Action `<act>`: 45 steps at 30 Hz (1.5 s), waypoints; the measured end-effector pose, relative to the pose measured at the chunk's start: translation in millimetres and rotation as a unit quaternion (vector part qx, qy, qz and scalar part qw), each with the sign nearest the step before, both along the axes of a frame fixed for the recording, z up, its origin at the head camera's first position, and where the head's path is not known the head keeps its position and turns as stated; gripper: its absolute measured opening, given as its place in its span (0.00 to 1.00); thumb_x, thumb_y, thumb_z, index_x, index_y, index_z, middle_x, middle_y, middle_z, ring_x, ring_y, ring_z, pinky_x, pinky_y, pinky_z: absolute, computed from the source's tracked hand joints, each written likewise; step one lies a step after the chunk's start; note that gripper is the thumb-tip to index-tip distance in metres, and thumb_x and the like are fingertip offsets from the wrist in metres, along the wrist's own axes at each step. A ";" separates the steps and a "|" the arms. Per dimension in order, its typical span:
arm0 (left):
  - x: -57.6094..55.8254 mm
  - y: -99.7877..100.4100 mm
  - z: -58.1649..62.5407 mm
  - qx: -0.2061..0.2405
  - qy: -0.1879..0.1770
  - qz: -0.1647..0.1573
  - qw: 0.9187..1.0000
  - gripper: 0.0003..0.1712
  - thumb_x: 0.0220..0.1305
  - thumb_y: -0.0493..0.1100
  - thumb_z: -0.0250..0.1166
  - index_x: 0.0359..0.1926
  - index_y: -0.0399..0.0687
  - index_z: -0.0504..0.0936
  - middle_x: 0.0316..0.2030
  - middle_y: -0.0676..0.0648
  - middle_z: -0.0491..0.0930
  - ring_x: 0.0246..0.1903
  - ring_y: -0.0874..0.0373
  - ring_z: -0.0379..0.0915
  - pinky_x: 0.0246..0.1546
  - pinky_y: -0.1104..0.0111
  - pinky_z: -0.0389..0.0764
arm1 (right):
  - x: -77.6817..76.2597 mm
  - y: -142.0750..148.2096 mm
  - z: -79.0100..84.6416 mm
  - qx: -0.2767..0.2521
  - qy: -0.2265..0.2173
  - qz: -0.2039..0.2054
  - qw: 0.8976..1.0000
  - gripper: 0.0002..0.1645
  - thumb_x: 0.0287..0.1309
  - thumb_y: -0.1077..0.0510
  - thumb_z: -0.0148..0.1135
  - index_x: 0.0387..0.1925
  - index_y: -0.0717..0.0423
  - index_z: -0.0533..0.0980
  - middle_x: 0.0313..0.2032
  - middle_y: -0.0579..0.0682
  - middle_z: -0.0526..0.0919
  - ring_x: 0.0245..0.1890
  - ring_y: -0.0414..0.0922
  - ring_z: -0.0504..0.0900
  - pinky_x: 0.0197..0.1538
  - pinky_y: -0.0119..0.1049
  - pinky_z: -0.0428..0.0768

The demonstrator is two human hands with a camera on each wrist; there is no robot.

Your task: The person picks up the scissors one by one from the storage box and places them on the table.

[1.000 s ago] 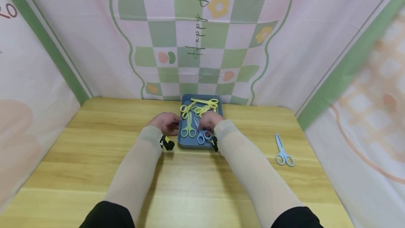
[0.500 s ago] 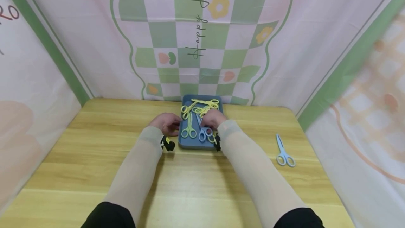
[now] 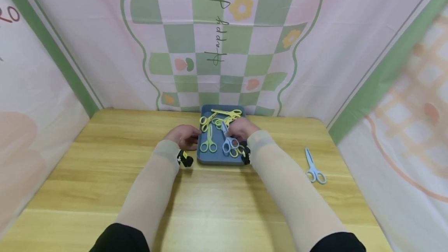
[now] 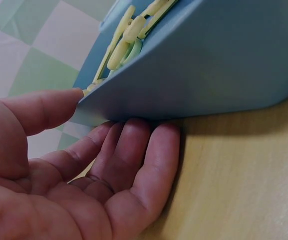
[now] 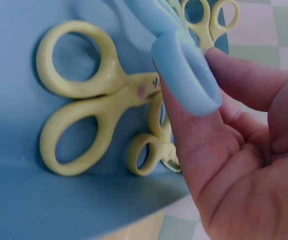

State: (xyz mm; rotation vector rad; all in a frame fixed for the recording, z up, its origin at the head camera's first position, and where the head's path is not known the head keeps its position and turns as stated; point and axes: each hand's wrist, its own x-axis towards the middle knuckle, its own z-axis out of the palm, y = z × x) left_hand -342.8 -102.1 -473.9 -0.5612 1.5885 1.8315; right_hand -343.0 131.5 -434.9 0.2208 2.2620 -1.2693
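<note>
My right hand (image 3: pixel 242 128) pinches blue scissors (image 5: pixel 166 57) between thumb and fingers, over the right side of a blue-grey tray (image 3: pixel 213 160). In the right wrist view a blue handle loop is up near the camera. Yellow scissors (image 5: pixel 116 85) lie on the tray floor beneath it. At the tray's left side is my left hand (image 3: pixel 182 134); in the left wrist view its thumb tip meets the rim and its bent fingers press the outer wall low down. Green scissors (image 3: pixel 209 143) rest in the tray's left half, with several yellow pairs (image 3: pixel 233 114) toward its back.
Another pair of blue scissors (image 3: pixel 314 169) lies alone on the wooden table (image 3: pixel 217 209), to the right of the right forearm. A patterned cloth (image 3: pixel 208 36) hangs straight behind the tray, with more cloth at both sides.
My right hand has shifted slightly right and back with the blue scissors, uncovering yellow handle loops at the tray's front right. My left hand has stayed in place at the tray.
</note>
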 end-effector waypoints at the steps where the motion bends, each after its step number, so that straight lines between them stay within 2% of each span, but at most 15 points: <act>1: 0.0 -0.1 0.0 0.001 -0.001 0.000 1.000 0.15 0.69 0.35 0.60 0.54 0.34 0.77 0.47 0.39 0.80 0.45 0.50 0.78 0.46 0.60 0.83 | -0.7 1.6 -0.1 -0.008 -0.004 -0.003 1.000 0.08 0.57 0.70 0.66 0.37 0.70 0.75 0.29 0.56 0.79 0.23 0.46 0.79 0.33 0.38 0.84; 6: 0.1 -0.2 0.5 0.005 -0.006 -0.001 1.000 0.16 0.69 0.36 0.60 0.55 0.34 0.76 0.48 0.39 0.79 0.46 0.50 0.78 0.46 0.60 0.83 | -3.4 9.9 -0.6 -0.033 -0.017 -0.017 0.999 0.05 0.59 0.71 0.64 0.36 0.70 0.75 0.29 0.57 0.80 0.22 0.46 0.79 0.29 0.35 0.83; 13: -0.2 -0.1 2.7 0.006 -0.010 -0.010 1.000 0.16 0.71 0.36 0.59 0.56 0.34 0.76 0.49 0.40 0.79 0.47 0.50 0.77 0.48 0.60 0.82 | -3.1 18.1 5.0 -0.049 -0.022 -0.036 0.998 0.06 0.58 0.72 0.64 0.34 0.69 0.74 0.29 0.57 0.79 0.21 0.45 0.79 0.31 0.35 0.84; 23: -0.8 -0.1 3.2 0.011 -0.012 -0.014 1.000 0.15 0.71 0.36 0.58 0.56 0.34 0.76 0.48 0.40 0.79 0.46 0.50 0.77 0.48 0.59 0.81 | -6.6 39.0 8.7 -0.104 -0.029 -0.054 0.993 0.14 0.61 0.71 0.61 0.47 0.72 0.72 0.34 0.59 0.82 0.26 0.46 0.83 0.31 0.33 0.84; 32: -0.7 -1.5 3.8 0.010 -0.014 -0.012 1.000 0.17 0.70 0.36 0.59 0.57 0.34 0.76 0.50 0.39 0.78 0.48 0.50 0.77 0.49 0.60 0.81 | -8.0 66.1 6.0 -0.125 -0.034 -0.079 0.988 0.09 0.61 0.71 0.61 0.42 0.72 0.74 0.29 0.58 0.84 0.25 0.45 0.83 0.30 0.33 0.84; 45: -1.4 -0.7 4.1 0.009 -0.013 -0.015 1.000 0.16 0.71 0.36 0.59 0.57 0.35 0.76 0.49 0.40 0.79 0.47 0.50 0.77 0.48 0.60 0.81 | 0.1 113.4 6.6 -0.116 -0.024 -0.046 0.992 0.07 0.66 0.68 0.57 0.42 0.72 0.72 0.28 0.57 0.82 0.23 0.43 0.81 0.32 0.33 0.84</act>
